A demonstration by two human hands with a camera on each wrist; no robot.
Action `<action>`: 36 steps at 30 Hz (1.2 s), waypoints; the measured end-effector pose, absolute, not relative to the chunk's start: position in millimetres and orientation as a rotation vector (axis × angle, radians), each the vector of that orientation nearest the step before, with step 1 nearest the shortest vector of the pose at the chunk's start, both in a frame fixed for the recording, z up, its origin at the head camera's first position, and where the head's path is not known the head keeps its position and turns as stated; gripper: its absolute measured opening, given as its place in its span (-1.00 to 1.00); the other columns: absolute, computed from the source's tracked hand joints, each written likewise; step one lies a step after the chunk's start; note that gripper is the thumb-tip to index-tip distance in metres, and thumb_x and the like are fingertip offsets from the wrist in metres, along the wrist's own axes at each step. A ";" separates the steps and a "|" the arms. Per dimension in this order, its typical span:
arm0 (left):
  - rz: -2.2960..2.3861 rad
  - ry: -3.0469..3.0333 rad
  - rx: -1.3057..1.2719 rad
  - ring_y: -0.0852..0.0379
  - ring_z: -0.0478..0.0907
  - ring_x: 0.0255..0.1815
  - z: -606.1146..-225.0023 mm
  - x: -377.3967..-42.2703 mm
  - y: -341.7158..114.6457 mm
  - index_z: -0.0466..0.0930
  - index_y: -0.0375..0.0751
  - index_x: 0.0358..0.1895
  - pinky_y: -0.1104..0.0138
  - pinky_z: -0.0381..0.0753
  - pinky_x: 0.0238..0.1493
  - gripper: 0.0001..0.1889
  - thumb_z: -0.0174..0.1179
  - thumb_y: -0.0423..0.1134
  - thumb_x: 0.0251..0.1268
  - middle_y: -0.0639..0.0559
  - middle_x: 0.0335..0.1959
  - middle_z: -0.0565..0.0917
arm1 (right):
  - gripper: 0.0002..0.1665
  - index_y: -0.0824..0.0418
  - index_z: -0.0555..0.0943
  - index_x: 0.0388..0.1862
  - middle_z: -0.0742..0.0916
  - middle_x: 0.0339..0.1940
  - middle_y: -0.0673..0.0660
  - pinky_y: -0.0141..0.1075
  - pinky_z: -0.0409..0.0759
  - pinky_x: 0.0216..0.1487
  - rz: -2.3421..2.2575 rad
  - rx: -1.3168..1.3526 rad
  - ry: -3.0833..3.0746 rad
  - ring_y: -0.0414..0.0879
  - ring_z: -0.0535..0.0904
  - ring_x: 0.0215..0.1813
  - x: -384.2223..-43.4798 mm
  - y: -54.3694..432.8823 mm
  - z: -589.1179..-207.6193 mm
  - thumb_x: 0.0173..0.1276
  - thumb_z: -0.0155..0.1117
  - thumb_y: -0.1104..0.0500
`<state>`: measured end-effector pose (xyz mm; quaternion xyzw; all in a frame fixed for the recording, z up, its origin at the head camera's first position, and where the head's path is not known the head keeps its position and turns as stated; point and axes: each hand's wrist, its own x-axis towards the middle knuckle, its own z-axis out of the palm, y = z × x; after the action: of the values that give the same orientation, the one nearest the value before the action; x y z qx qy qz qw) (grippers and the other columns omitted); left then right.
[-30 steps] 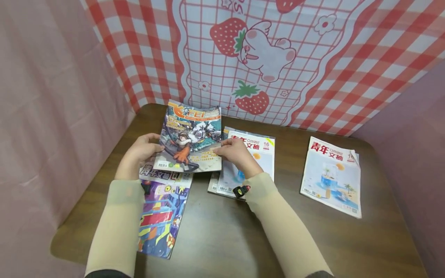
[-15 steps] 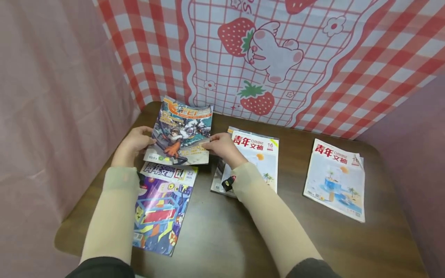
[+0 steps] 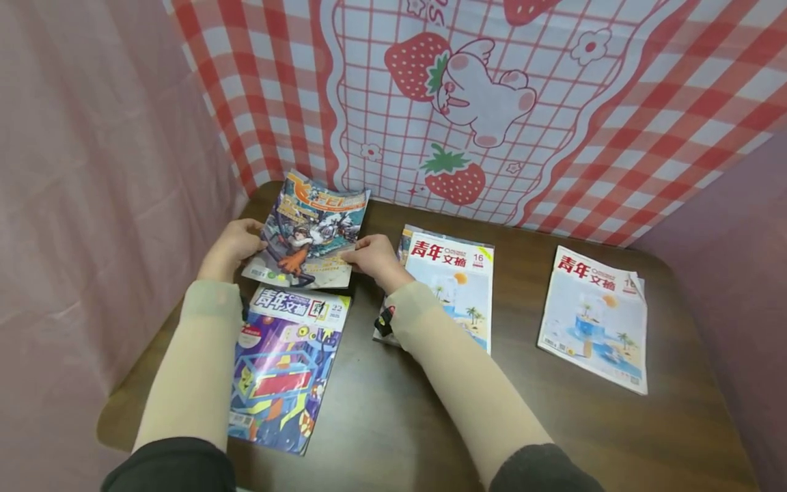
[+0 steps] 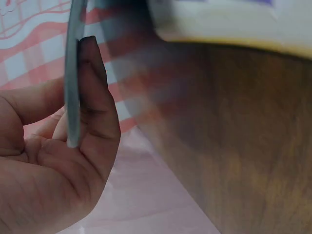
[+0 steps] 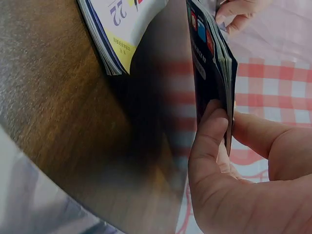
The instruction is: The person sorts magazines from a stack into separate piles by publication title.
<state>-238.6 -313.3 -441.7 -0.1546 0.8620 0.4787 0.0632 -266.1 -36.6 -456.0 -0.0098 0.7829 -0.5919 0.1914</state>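
Note:
Both hands hold a comic magazine (image 3: 316, 236) with an orange title over the back left of the table. My left hand (image 3: 232, 246) pinches its left side; in the left wrist view the thumb and fingers lie on either face of its edge (image 4: 73, 92). The right side is gripped by my right hand (image 3: 376, 260). In the right wrist view the magazine's dark back cover (image 5: 207, 73) faces the table, and that view shows it raised clear of the wood. Just in front lies a purple illustrated magazine (image 3: 283, 376), its top edge close under the held one.
At mid-table a white magazine (image 3: 455, 273) lies on another one, partly covered by the right forearm. A similar white magazine (image 3: 593, 324) with a curled corner lies at the right. A checked cloth (image 3: 676, 102) hangs behind the wooden table (image 3: 393, 417), pink curtain (image 3: 111, 171) at left.
Both hands have carried the comic magazine left and slightly back, exposing more of the purple magazine's top and more of the middle stack. The head view has also shifted a little.

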 end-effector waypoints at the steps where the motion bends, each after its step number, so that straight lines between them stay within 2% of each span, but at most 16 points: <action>1: 1.438 2.612 -0.467 -0.01 0.45 -0.30 -442.3 -239.3 -313.4 0.39 -0.52 0.32 0.30 0.50 -0.43 -0.52 0.13 -0.52 0.35 -0.39 0.13 0.45 | -0.74 0.32 0.54 -0.37 0.59 -0.29 0.16 -0.11 0.73 -0.10 -1.660 -0.026 2.203 -0.05 0.67 -0.34 -266.5 -38.0 -456.9 0.28 0.51 0.30; 7: 1.360 2.703 -0.427 -0.25 0.40 -0.01 -446.2 -247.4 -315.0 0.42 -0.54 0.27 0.14 0.48 -0.16 -0.54 0.15 -0.52 0.29 -0.45 0.19 0.44 | -0.61 0.21 0.44 -0.53 0.50 -0.50 0.07 -0.08 0.73 -0.11 -1.644 -0.008 2.213 -0.05 0.62 -0.41 -268.0 -41.9 -462.4 0.29 0.51 0.27; 13: 1.293 2.789 -0.359 -0.26 0.38 0.08 -449.7 -259.3 -315.2 0.47 -0.55 0.20 -0.01 0.44 0.16 -0.58 0.17 -0.50 0.27 -0.46 0.17 0.48 | -0.57 0.20 0.42 -0.59 0.53 -0.52 0.08 -0.09 0.72 -0.14 -1.620 0.003 2.234 0.05 0.67 -0.33 -268.4 -42.8 -464.6 0.34 0.48 0.23; 16: 1.292 2.779 -0.351 -0.28 0.37 0.13 -451.6 -263.3 -314.7 0.45 -0.57 0.21 -0.04 0.40 0.23 -0.59 0.16 -0.50 0.31 -0.47 0.20 0.47 | -0.58 0.20 0.44 -0.59 0.55 -0.53 0.08 -0.07 0.71 -0.16 -1.605 0.010 2.257 0.08 0.67 -0.31 -268.9 -43.3 -465.5 0.36 0.47 0.21; 21: 1.242 2.771 -0.376 -0.28 0.37 0.16 -457.0 -264.7 -316.6 0.43 -0.58 0.24 -0.03 0.39 0.24 -0.58 0.16 -0.50 0.34 -0.48 0.24 0.45 | -0.54 0.17 0.40 -0.62 0.46 -0.66 0.05 -0.07 0.69 -0.20 -1.572 0.007 2.261 0.06 0.63 -0.40 -269.0 -45.0 -467.9 0.36 0.48 0.18; 29: 1.148 2.790 -0.340 -0.30 0.40 0.14 -458.9 -266.9 -318.9 0.45 -0.60 0.20 -0.07 0.40 0.26 -0.59 0.15 -0.49 0.33 -0.50 0.18 0.49 | -0.59 0.19 0.44 -0.56 0.56 -0.57 0.05 -0.14 0.72 -0.19 -1.561 0.052 2.260 -0.03 0.68 -0.39 -271.6 -47.0 -472.1 0.29 0.53 0.22; 32: 1.106 2.786 -0.348 -0.30 0.42 0.12 -459.7 -267.5 -319.9 0.45 -0.60 0.20 -0.07 0.44 0.23 -0.59 0.15 -0.46 0.33 -0.50 0.16 0.50 | -0.58 0.18 0.44 -0.59 0.56 -0.62 0.05 -0.14 0.72 -0.21 -1.540 0.049 2.285 -0.02 0.69 -0.41 -272.2 -47.8 -472.6 0.27 0.54 0.21; 36: 1.045 2.795 -0.360 -0.30 0.46 0.08 -458.6 -264.8 -318.7 0.47 -0.61 0.18 -0.06 0.50 0.16 -0.58 0.20 -0.41 0.33 -0.50 0.14 0.52 | -0.62 0.19 0.49 -0.55 0.62 -0.58 0.06 -0.15 0.71 -0.23 -1.496 0.062 2.315 -0.04 0.70 -0.41 -274.3 -47.7 -473.4 0.26 0.56 0.19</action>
<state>-264.8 -318.7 -458.6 -0.1194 0.9278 0.3469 0.0680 -274.3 -47.7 -473.4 0.0221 0.8242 -0.5326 0.1909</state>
